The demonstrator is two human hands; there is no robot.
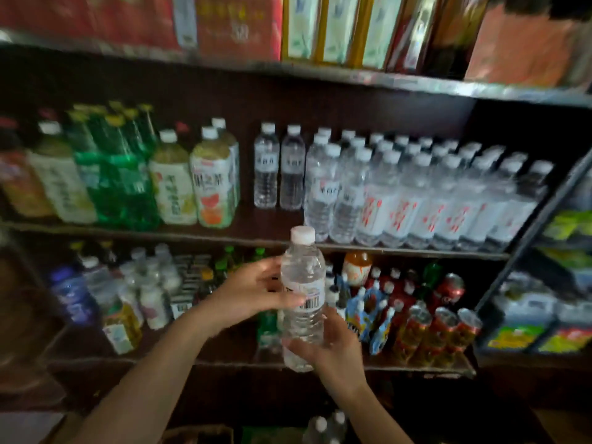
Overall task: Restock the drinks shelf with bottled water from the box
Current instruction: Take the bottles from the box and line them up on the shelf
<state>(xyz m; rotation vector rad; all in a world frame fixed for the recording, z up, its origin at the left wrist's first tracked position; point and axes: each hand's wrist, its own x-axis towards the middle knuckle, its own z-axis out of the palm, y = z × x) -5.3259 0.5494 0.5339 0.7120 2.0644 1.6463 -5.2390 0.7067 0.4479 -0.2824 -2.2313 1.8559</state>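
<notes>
1. Fingers (290,301) of the left hand (253,290) curl round the label band of the water bottle (302,296), thumb near its shoulder.
2. Right hand (330,342) cups the lower half from below and behind, fingers wrapped on it, so both hands have hold of it.
3. Bottle is upright with its white cap on, held in front of the middle shelf's edge (400,249).
4. Up on that shelf, rows of water bottles (416,200) fill the right side, and two stand alone (278,171) further back.
5. Bottle caps (326,423) show at the bottom edge, probably the box, too dark to tell.
</notes>
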